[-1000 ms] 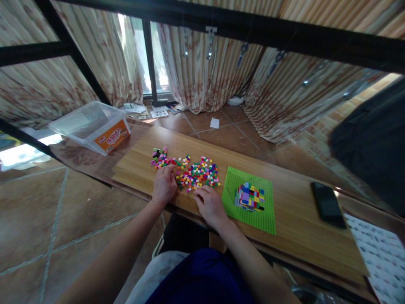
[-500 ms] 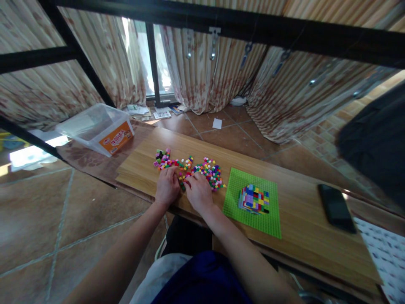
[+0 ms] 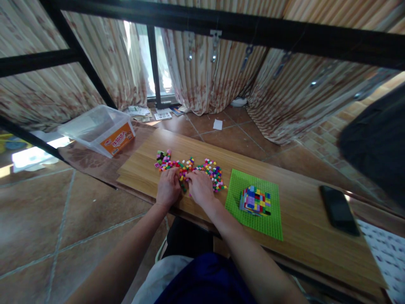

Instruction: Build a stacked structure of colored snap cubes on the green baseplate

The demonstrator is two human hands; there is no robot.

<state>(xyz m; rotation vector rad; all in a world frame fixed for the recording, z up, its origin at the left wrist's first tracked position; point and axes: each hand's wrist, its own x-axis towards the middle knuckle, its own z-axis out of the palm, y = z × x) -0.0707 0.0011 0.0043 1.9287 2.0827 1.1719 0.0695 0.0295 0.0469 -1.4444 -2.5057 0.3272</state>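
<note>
A heap of small coloured bricks (image 3: 209, 169) lies spread on the wooden board (image 3: 303, 219). My left hand (image 3: 167, 188) rests palm down on the heap's near left edge, fingers lying flat over some bricks. My right hand (image 3: 199, 188) lies right beside it on the bricks, fingers bent down into the heap; what they touch is hidden. To the right sits a green baseplate (image 3: 268, 219) with a multicoloured block of stacked bricks (image 3: 256, 200) built on it.
A black phone (image 3: 338, 210) lies on the board at the far right. A clear plastic box with an orange label (image 3: 101, 130) stands at the back left. Black metal frame bars cross overhead. Tiled floor, curtains and scattered papers lie beyond.
My right hand has slid left from beside the baseplate into the brick heap and now sits close to my left hand. The left hand has hardly moved.
</note>
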